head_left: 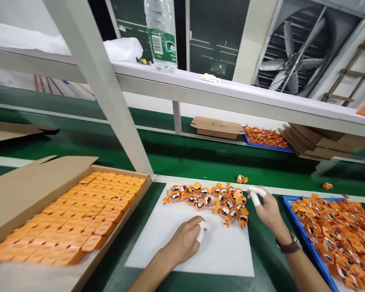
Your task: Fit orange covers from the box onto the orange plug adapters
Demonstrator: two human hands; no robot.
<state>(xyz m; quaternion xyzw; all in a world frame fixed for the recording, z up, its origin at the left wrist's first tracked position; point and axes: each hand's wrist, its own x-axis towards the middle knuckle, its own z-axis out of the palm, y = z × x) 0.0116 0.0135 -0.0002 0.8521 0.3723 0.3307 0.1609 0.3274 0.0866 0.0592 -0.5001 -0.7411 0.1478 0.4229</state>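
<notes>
A: Plugs (219,202), a loose orange cluster, lie on our white sheet (200,247), just beside both hands. The carton (24,190) on the left holds neat rows of them, looking mostly filled.

B: The blue tray (307,239) on the right is still heaped, so we judge plenty is left.

A: Our left hand (185,239) rests curled on the sheet, gripping nothing. Our right hand (267,209) spreads loose at the cluster's right edge, taped fingers (254,198) holding nothing we can see.
</notes>
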